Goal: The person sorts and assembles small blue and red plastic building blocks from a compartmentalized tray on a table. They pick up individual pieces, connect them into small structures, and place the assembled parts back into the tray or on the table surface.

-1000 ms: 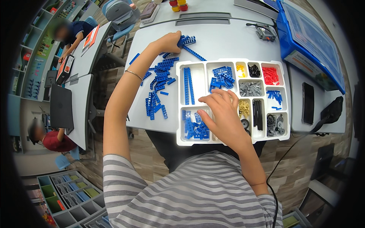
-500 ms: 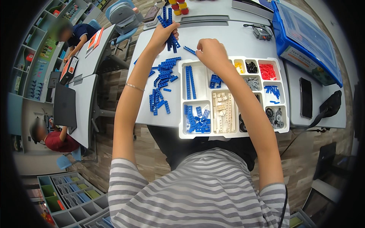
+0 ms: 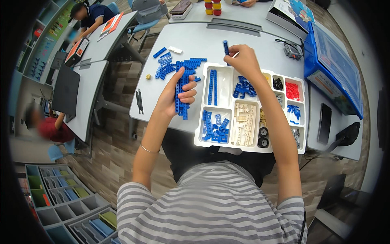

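My left hand point(image 3: 172, 93) is wrapped around a bundle of blue building beams point(image 3: 178, 97), held upright over the table left of the white sorting tray point(image 3: 223, 91). Behind the bundle lie loose blue beams point(image 3: 195, 63), with more blue pieces point(image 3: 164, 65) farther left. Above the tray's far edge, my right hand point(image 3: 243, 61) pinches one short blue beam point(image 3: 226, 47), standing nearly upright. Two long blue beams point(image 3: 213, 87) occupy the tray's far-left compartment. Small blue parts point(image 3: 215, 128) and white beams point(image 3: 245, 122) fill the near compartments; my right forearm hides several others.
A blue lidded box point(image 3: 333, 87) stands right of the tray, near a black phone point(image 3: 324, 122). A grey device with a cable point(image 3: 291, 49) sits behind. Black rods point(image 3: 139, 101) and a white piece point(image 3: 175, 50) lie at left. Two people work at left-hand tables; another person's hand point(image 3: 245, 3) shows opposite.
My left hand has come down and nearer with the bundle. In my right hand the short beam has turned from slanting to nearly upright. The whole view has shifted.
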Demonstrator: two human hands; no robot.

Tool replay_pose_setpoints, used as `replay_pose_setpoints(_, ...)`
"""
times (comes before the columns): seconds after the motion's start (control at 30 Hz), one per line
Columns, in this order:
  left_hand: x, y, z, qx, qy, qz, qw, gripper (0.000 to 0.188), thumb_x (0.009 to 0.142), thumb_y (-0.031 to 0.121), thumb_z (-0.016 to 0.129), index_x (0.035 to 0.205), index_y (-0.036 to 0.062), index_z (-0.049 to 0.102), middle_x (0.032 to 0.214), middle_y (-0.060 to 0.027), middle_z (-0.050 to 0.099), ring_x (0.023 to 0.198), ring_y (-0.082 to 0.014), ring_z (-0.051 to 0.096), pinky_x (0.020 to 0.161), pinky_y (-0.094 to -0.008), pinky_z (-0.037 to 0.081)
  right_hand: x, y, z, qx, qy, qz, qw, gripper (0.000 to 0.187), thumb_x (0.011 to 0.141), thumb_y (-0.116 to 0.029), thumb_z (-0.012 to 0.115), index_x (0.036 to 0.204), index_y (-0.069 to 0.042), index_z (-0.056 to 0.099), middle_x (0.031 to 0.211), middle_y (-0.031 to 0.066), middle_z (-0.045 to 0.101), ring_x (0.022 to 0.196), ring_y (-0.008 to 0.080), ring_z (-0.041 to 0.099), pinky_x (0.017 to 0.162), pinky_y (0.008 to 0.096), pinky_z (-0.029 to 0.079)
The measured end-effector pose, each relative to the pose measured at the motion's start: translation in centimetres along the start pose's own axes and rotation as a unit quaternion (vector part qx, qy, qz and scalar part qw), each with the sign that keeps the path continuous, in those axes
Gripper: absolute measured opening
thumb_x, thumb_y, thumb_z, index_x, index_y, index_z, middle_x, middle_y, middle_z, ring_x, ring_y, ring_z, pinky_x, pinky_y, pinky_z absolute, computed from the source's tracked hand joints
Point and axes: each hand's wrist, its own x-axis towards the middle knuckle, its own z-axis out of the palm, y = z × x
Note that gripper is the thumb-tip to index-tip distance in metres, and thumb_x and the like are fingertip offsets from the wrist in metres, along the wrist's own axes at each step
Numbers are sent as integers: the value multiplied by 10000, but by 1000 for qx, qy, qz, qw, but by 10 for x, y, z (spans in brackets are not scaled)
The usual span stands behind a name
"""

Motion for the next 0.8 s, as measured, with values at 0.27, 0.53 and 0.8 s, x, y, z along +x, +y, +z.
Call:
replay_pose_setpoints(0.27,-41,-52,-14,-75,2,75,994,274,1059,307,560,1003,39,580,718,7,442,533,-69,404,457,-209,348,-63,-53,-36,-54,-154,67,984,316,877,-278,770,895,37,777,707,119,710,625,184,664,642,320,538)
replay_pose_setpoints(0.53,-61,-74,-10,-69,22,105,992,262,1066,307,541,1037,51,583,722,4,443,543,-76,397,467,-219,327,-80,-50,-3,-207,-193,57,957,311,863,-320,784,826,-11,797,706,148,712,652,273,677,661,376,531)
replay_pose_setpoints(0.8,-62,-87,-5,-68,64,136,986,256,1063,302,550,1129,56,577,813,-17,459,633,-100,424,547,-251,369,-85,-50,0,-170,-217,-14,961,204,890,-236,721,911,-48,798,824,151,710,921,314,623,888,445,476)
